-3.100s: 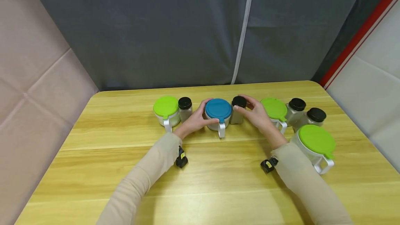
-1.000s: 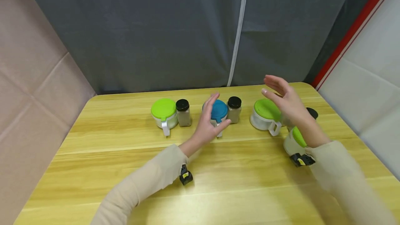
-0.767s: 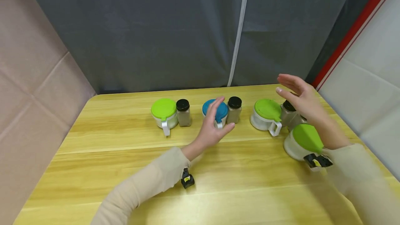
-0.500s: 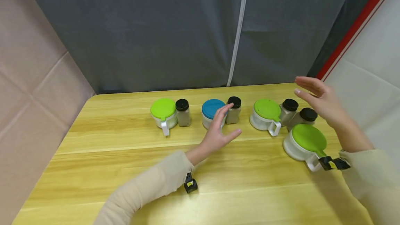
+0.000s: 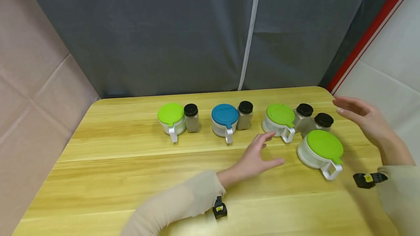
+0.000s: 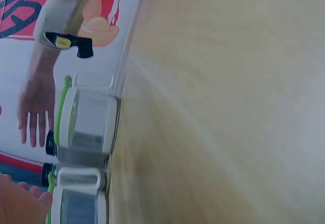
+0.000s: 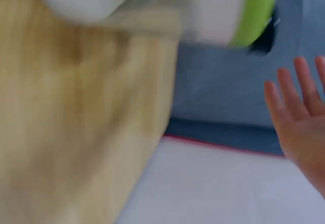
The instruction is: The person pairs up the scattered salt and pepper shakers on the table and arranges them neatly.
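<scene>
- The front green-lidded jar (image 5: 323,148) stands upright on the counter (image 5: 115,177), at 3 o'clock from the left grip (image 5: 251,159) and 8 o'clock from the right grip (image 5: 365,125). Both grips are empty, thumbs and fingers spread apart, so neither would steady a jar that was bumped.
- The rear green-lidded jar (image 5: 280,115) lies at 1 o'clock from the left grip, its base very close to those fingertips in the head view; I cannot tell whether they touch. A stray sweep upward could nudge it or snag its handle (image 5: 288,134).
- Two black-capped shakers, the far shaker (image 5: 303,117) and the near shaker (image 5: 321,122), crowd the front jar between 11 and 12 o'clock. Should that jar be pushed that way, it would probably knock the near one, which could strike its neighbour.
- The front handle (image 5: 332,170) points to 5 o'clock. Taking the jar by the body from 3 o'clock could leave the handle in the way of the right wrist or its camera (image 5: 364,180).
- Lifting by the lid alone would be risky: the pictures do not show how firmly it is seated, and it might come off.
- If both grips closed in unevenly, the jar could twist or skid.
</scene>
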